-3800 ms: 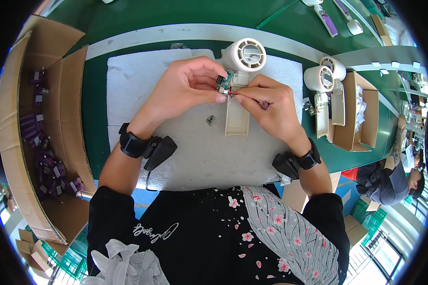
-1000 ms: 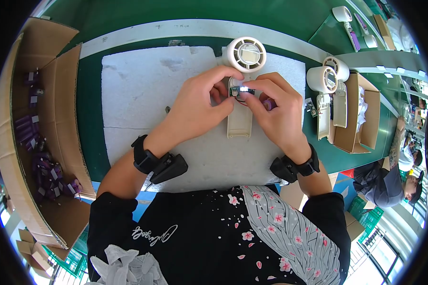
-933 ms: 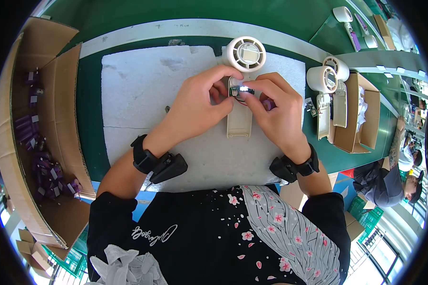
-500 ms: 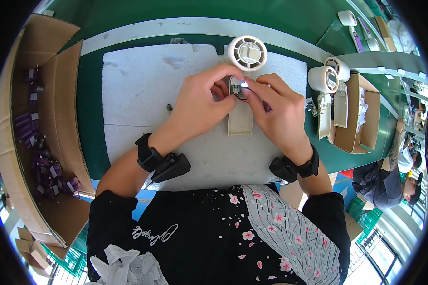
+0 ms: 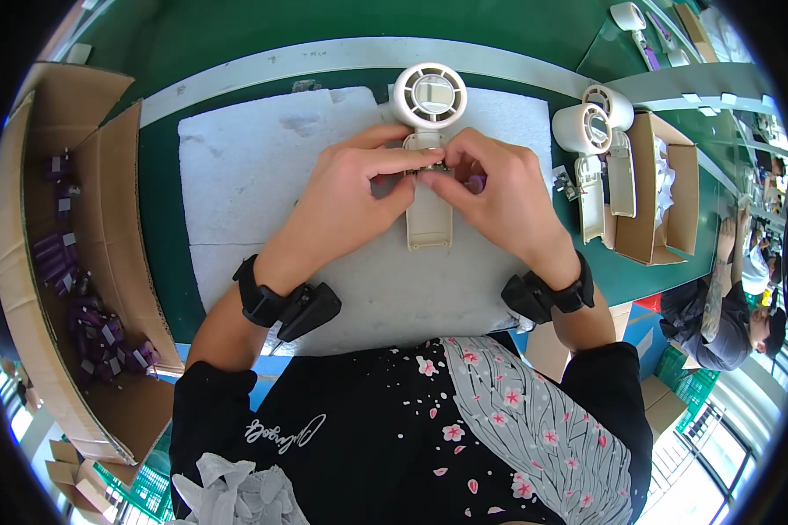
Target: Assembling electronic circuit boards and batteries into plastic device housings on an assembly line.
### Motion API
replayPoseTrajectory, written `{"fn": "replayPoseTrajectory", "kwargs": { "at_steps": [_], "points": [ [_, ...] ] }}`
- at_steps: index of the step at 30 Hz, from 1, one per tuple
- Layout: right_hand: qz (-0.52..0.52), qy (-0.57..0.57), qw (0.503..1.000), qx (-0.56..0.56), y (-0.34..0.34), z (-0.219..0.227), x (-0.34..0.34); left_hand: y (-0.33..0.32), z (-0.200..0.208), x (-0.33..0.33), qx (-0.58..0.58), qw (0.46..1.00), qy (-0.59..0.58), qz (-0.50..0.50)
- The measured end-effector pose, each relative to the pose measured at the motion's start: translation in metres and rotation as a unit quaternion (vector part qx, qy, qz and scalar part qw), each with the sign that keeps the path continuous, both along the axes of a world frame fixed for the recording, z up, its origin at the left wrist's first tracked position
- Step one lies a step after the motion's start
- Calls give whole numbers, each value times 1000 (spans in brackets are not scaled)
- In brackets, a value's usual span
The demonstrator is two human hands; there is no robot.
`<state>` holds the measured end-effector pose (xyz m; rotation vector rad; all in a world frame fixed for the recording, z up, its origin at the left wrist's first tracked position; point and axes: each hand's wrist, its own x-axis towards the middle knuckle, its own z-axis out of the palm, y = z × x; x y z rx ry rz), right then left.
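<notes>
A cream handheld fan lies on a white foam sheet, its round slotted head (image 5: 430,94) at the far end and its hollow handle shell (image 5: 430,219) pointing toward me. Over the upper part of the handle, my left hand (image 5: 341,192) is closed, pinching a small circuit board (image 5: 432,164) between thumb and forefinger. Opposite it, my right hand (image 5: 508,188) pinches the same board from the right. A purple cylindrical cell (image 5: 476,183) shows partly under the right hand's curled fingers. Fingertips cover most of the board.
The foam sheet (image 5: 236,175) lies on a green table. An open carton (image 5: 105,219) at left holds several purple cells. At right, two more cream fans (image 5: 578,129) lie open beside a small carton (image 5: 685,201). A co-worker (image 5: 718,324) sits at far right.
The board has tilted, so its green face and bright light no longer show. My hands and the fan have shifted slightly left, and my fingertips have come closer together.
</notes>
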<state>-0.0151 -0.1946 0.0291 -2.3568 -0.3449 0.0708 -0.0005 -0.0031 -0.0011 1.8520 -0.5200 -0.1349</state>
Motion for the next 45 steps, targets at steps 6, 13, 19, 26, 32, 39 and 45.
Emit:
{"fn": "replayPoseTrajectory", "kwargs": {
  "at_steps": [6,13,19,26,32,39,45],
  "points": [
    [112,-141,982,-63,-6,13,-1,1,1,2,2,1000,-14,5],
    [105,-159,979,-69,-24,13,-7,4,-1,1,-22,999,-6,36],
    [96,-134,982,-96,-30,16,-16,3,-1,3,-20,1000,13,5],
    [110,-124,972,-166,-28,13,-22,2,1,4,-10,999,18,27],
    [106,-128,969,-182,-30,7,-21,1,-1,4,1,999,37,10],
    [142,-88,981,-99,-44,15,-11,3,-3,3,-4,999,25,27],
    [136,-111,974,-142,-41,12,-17,3,-2,4,-3,999,32,17]
  ]
}}
